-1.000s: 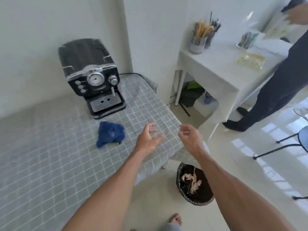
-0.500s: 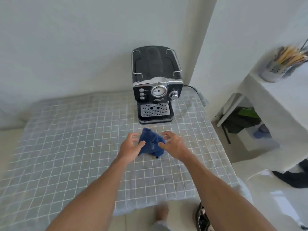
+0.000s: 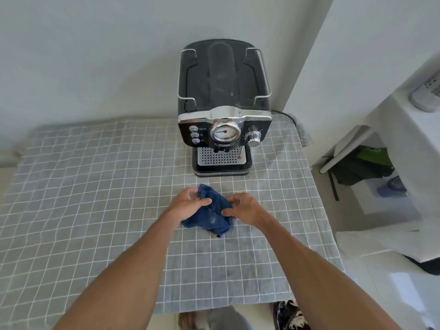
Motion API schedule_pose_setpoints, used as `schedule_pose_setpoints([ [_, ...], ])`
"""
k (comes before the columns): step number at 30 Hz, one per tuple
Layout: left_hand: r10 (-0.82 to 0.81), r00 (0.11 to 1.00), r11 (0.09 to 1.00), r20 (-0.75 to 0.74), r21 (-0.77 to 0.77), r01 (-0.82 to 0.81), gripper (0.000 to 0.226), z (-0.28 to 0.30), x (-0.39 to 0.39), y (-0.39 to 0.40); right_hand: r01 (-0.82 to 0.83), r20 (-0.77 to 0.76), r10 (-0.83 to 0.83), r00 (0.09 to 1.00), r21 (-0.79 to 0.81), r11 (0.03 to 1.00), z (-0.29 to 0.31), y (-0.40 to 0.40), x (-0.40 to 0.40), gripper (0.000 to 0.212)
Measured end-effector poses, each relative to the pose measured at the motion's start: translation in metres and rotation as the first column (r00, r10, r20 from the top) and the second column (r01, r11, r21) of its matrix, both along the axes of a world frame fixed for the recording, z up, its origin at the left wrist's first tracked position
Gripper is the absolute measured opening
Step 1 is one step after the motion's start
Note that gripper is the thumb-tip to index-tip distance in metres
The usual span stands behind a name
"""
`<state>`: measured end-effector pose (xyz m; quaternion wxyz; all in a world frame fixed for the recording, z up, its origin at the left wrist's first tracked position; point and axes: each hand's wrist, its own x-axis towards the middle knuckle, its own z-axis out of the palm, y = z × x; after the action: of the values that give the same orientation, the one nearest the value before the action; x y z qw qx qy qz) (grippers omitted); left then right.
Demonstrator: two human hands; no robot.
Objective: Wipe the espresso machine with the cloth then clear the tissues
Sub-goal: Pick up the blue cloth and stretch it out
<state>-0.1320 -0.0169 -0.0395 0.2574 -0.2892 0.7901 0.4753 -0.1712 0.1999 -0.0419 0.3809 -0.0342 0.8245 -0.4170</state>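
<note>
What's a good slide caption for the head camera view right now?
Both hands, left and right, gather the blue cloth on the checked tablecloth before the espresso machine.

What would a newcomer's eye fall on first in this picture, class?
First the black and chrome espresso machine, standing at the far edge of the checked tablecloth against the wall. Next the crumpled blue cloth in front of it, with the left hand and right hand gripping it from either side.

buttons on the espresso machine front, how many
3, stacked in a column on the espresso machine front, left of the gauge: top, middle, bottom. None appear hidden.
</note>
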Motion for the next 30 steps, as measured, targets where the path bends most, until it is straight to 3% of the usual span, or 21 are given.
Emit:
schedule_pose_setpoints([
  [3, -0.057, 0.998, 0.998, -0.01, 0.027, 0.058, 0.057, 0.004, 0.0, -0.001, 0.023, -0.012, -0.024, 1.0, -0.057, 0.998, 0.005, 0.0, 0.001, 0.019],
  [7, 0.02, 0.995, 0.994, -0.099, 0.108, -0.009, 0.027, 0.01, 0.01, -0.007, 0.129, -0.038, -0.137, 0.99, -0.165, 0.978, 0.017, -0.002, 0.008, 0.028],
  [16, 0.101, 0.951, 0.958, -0.291, 0.288, -0.014, 0.028, 0.058, 0.042, -0.034, 0.17, -0.278, -0.246, 0.929, -0.269, 0.948, 0.068, -0.012, 0.021, 0.022],
  [20, 0.143, 0.927, 0.932, -0.348, 0.363, -0.008, 0.03, 0.08, 0.052, -0.045, 0.109, -0.418, -0.174, 0.892, -0.175, 0.979, 0.099, -0.013, 0.03, 0.017],
  [25, 0.174, 0.911, 0.906, -0.374, 0.423, 0.001, 0.03, 0.098, 0.065, -0.057, -0.045, -0.556, 0.149, 0.818, 0.196, 0.98, 0.118, -0.007, 0.039, 0.017],
  [30, 0.178, 0.904, 0.882, -0.389, 0.47, 0.028, 0.048, 0.114, 0.073, -0.057, -0.016, -0.618, 0.103, 0.779, 0.144, 0.989, 0.128, 0.0, 0.048, 0.023],
])
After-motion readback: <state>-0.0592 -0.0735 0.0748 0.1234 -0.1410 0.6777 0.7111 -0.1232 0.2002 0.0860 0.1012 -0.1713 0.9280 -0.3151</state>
